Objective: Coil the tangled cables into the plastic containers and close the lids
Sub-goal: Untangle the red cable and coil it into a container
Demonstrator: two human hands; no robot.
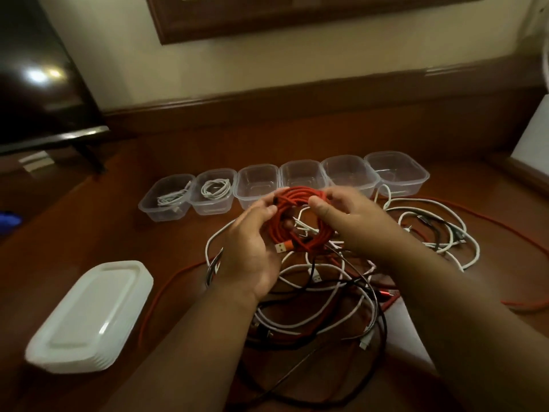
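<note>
A: Hands first, from the head camera. What are they holding?

B: Both hold a coiled red braided cable (297,218) above the pile. The left hand (252,248) curls its fingers round the coil's left side, and the cable's orange-sleeved USB plug (282,247) sticks out by the palm. The right hand (347,224) grips the coil's upper right side, thumb in front, fingers wrapped behind.

A: And under the coil?

B: A tangled heap of white, black and red cables (326,281) on the brown wooden surface (118,233), spreading out to the right. One long red cable (160,292) loops out of the heap at the left.

A: The containers?

B: Six clear rectangular plastic containers (300,176) stand in a row beyond the hands, side by side and all without lids. The leftmost container (166,197) holds a coiled white cable (173,197); the second container (212,191) holds another coiled white cable (215,188). The remaining four show no cable inside. The red coil hangs in front of the third and fourth.

A: Lids?

B: A stack of translucent white plastic lids (89,316) lies at near left, well apart from the row.

A: Anything else?

B: A dark screen on a black stand (38,84) at far left, and a dark wooden frame (267,22) on the cream wall.
</note>
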